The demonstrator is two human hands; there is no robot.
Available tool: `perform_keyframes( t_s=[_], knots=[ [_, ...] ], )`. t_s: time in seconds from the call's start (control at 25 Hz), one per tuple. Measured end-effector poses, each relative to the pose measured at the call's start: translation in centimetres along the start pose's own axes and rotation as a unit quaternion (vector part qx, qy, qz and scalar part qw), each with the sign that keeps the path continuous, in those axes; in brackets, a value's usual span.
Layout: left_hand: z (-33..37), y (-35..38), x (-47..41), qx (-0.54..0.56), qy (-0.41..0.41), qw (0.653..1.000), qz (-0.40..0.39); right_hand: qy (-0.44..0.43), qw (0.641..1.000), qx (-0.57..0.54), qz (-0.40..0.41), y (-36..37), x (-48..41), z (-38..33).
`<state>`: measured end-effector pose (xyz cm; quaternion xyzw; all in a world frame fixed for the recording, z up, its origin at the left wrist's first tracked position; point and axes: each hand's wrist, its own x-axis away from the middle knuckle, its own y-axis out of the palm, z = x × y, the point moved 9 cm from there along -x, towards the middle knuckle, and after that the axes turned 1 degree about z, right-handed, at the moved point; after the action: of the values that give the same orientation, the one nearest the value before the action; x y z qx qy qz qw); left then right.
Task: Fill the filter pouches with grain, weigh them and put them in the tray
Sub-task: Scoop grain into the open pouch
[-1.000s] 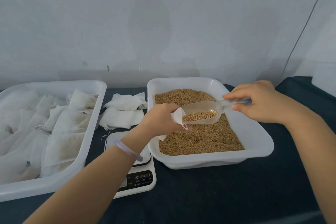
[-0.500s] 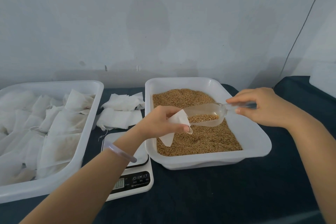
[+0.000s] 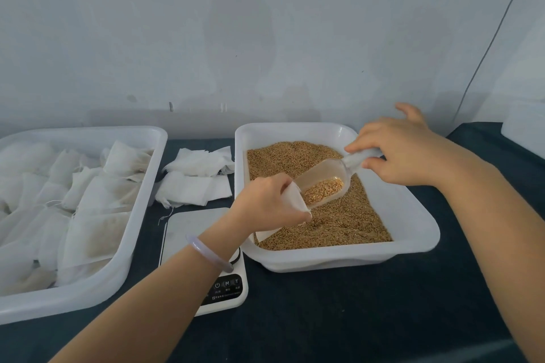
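Note:
My left hand [image 3: 267, 203] grips a white filter pouch [image 3: 295, 200] by its open mouth, over the near left of the grain tub [image 3: 418, 224]. My right hand [image 3: 395, 153] pinches the handle of a clear plastic scoop [image 3: 327, 177]. The scoop tilts down to the left, its lip at the pouch mouth, with some golden grain in its bowl. The tub holds a bed of grain [image 3: 348, 215]. A white scale [image 3: 191, 230] stands left of the tub, partly under my left forearm. The big white tray [image 3: 141, 203] at the left holds several filled pouches [image 3: 97, 200].
A pile of flat empty pouches [image 3: 194, 183] lies on the dark cloth between tray and tub, behind the scale. A pale wall runs close behind everything. A thin cable [image 3: 495, 26] hangs down the wall at the right.
The scoop has tipped from nearly level to slanting down into the pouch mouth. My right hand rose and turned at the handle. My left hand stayed holding the pouch.

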<state>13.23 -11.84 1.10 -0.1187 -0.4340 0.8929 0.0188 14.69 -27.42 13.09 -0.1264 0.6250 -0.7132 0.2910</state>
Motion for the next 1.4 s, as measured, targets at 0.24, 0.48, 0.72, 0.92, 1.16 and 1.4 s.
perform_keyframes(
  t_s=[0.24, 0.48, 0.72, 0.92, 1.16, 1.4],
  knots=[
    [-0.6, 0.5, 0.0, -0.065, -0.005, 0.998, -0.007, -0.031, 0.997, 0.046, 0.044, -1.8, -1.1, -2.5],
    [-0.4, 1.0, 0.3, -0.101, 0.002, 0.995, -0.019, -0.027, 0.998, 0.015, 0.056, -1.9, -0.6, -2.2],
    [0.0, -0.5, 0.7, -0.122, 0.035, 0.991, 0.035, 0.098, 0.990, -0.090, 0.037, 0.5, 1.1, 4.7],
    [-0.8, -0.7, 1.1, -0.111, 0.045, 0.992, 0.036, 0.202, 0.976, 0.033, -0.080, 8.6, 1.4, 5.7],
    [-2.0, 0.9, 0.6, -0.202, 0.007, 0.978, -0.042, 0.217, 0.975, -0.015, -0.036, 12.8, -3.5, 0.7],
    [-2.4, 0.8, 0.4, -0.231, -0.021, 0.973, -0.017, 0.237, 0.945, -0.227, -0.016, 14.9, -3.3, 1.9]
  ],
)
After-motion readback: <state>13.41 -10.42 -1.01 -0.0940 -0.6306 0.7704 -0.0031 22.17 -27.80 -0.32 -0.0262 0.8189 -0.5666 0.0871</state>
